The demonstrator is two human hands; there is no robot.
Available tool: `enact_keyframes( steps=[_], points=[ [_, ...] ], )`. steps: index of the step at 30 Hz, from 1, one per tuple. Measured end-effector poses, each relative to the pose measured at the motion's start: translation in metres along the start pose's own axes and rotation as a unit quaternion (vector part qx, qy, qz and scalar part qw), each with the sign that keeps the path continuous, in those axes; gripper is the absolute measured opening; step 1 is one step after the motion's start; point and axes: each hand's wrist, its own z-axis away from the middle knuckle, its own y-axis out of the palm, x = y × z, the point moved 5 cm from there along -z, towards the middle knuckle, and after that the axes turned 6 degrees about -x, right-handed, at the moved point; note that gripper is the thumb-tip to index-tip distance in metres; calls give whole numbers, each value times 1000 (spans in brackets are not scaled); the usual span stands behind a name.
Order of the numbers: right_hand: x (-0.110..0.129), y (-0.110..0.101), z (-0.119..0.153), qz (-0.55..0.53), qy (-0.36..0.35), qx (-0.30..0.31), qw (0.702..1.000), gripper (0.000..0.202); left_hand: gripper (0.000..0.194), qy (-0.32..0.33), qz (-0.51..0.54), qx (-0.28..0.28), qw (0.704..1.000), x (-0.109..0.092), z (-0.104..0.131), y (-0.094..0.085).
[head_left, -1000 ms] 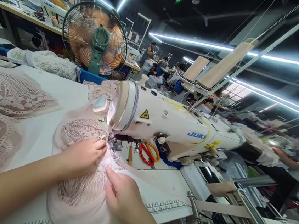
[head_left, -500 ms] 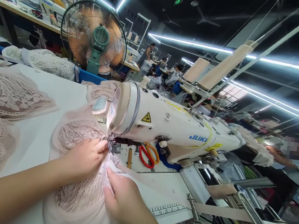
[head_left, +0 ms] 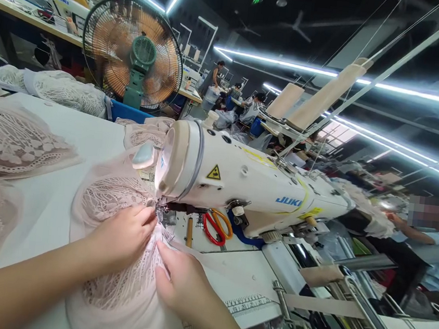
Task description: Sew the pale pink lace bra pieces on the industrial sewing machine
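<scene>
A pale pink lace bra lies on the machine bed, its edge running under the presser foot of a white sewing machine. Close beside the foot, my left hand is closed on the lace, fingertips pressed together. My right hand pinches the bra's edge between thumb and fingers, slightly nearer to me. A pale elastic band comes in from the metal guide on the right. What lies beneath both sets of fingers is hidden.
Red-handled scissors lie behind the needle area, next to a wooden-handled tool. More lace pieces rest on the left. A large fan stands beyond the table; thread cones rise behind. A co-worker sits at right.
The whole view has shifted a little, so the surroundings sit slightly further left. Both hands keep their grip on the bra beside the presser foot, with hardly any movement.
</scene>
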Motion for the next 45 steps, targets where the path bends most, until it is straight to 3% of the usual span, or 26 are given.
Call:
enact_keyframes(
  steps=[9, 16, 20, 25, 29, 33, 38, 45],
  points=[
    [1, -1, -3, 42, -3, 10, 999, 52, 33, -15, 18, 44, 999, 0, -4, -2],
    [3, -7, -9, 64, -1, 10, 998, 42, 34, 14, -10, 2, 1000, 4, -6, -3],
    [3, -4, -10, 64, -3, 11, 998, 50, 36, 18, -18, -4, 1000, 9, -3, -2],
    [-3, 1, -6, 75, -1, -12, 997, 54, 36, -8, -21, 27, 999, 13, -2, -7],
    [-5, -1, 5, 117, -23, -35, 992, 40, 32, -45, -36, 81, 995, 9, 10, -19],
    [-8, -1, 18, 152, -53, -1, 987, 29, 72, -90, -70, 153, 982, 6, 37, -26],
    [-12, -3, 20, 140, -54, 8, 989, 35, 99, -144, -73, 239, 957, 23, 65, -19],
    [-4, -14, 6, 129, -60, 26, 990, 43, 89, -179, -63, 243, 951, 66, 56, -20]
  ],
)
